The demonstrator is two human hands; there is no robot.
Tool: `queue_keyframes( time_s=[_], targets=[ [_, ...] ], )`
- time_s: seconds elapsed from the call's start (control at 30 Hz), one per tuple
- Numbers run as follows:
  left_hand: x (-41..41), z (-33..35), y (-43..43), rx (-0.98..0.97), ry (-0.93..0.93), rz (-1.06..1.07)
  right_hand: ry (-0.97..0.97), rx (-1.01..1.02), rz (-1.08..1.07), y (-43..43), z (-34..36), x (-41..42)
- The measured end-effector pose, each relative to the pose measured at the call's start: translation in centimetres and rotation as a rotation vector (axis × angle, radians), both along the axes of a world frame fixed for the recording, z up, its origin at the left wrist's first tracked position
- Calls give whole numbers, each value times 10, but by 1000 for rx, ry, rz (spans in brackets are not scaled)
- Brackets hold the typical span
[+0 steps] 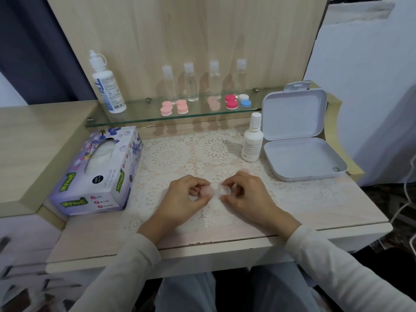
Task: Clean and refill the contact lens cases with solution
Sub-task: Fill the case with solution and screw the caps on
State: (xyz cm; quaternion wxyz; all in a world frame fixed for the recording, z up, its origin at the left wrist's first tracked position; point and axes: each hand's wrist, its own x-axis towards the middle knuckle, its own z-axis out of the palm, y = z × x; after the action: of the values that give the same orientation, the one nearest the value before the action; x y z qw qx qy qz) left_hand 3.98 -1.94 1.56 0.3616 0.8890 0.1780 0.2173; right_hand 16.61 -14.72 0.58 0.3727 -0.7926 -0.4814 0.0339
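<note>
Pinch grips are seen on both ends of a pale pink contact lens case [208, 192]: the left hand [186, 194] is closed on its pink end with thumb and curled fingers, and the right hand [245, 194] on its paler, near-clear end. The case is held low over the lace mat [175, 154], its long axis running left to right between the hands, so neither hand is nearer. Whether a cap is on or off cannot be told through the blur.

A twist or pull at one end is judged to be the step in hand. The small solution bottle [252, 143] stands upright and capped beyond the right hand, just beside the open white hinged box [301, 158]. It is reached most easily by that hand, with nothing between. The tissue box [96, 172] lies on the left hand's side.

Farther back, on the glass shelf [139, 118], a large solution bottle [108, 86], four clear travel bottles [191, 84] and more lens cases [231, 102] in pink, red and blue-white are ranged, well apart from the hands.
</note>
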Motion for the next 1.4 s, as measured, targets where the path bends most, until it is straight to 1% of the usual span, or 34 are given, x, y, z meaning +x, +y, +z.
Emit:
queue_keyframes(
  time_s=[0.23,0.4,0.6,0.73,0.93,1.13,1.23,1.4],
  targets=[
    [6,3,2,70,80,-50,24,43,-3,0,-5,0],
    [12,9,4,195,147,-42,31,61,17,0,-7,2],
    [15,12,5,252,206,-44,31,88,21,0,-9,2],
    [17,14,5,229,175,-33,36,86,22,0,-9,1],
    [16,13,4,228,207,-91,70,77,8,-1,-7,1],
    [16,13,0,233,177,-22,93,116,-17,-2,-6,-1],
    [15,13,-1,220,191,-1,82,107,-8,-2,-6,0],
    [17,19,1,183,239,-72,75,96,2,-2,-7,1]
  ],
)
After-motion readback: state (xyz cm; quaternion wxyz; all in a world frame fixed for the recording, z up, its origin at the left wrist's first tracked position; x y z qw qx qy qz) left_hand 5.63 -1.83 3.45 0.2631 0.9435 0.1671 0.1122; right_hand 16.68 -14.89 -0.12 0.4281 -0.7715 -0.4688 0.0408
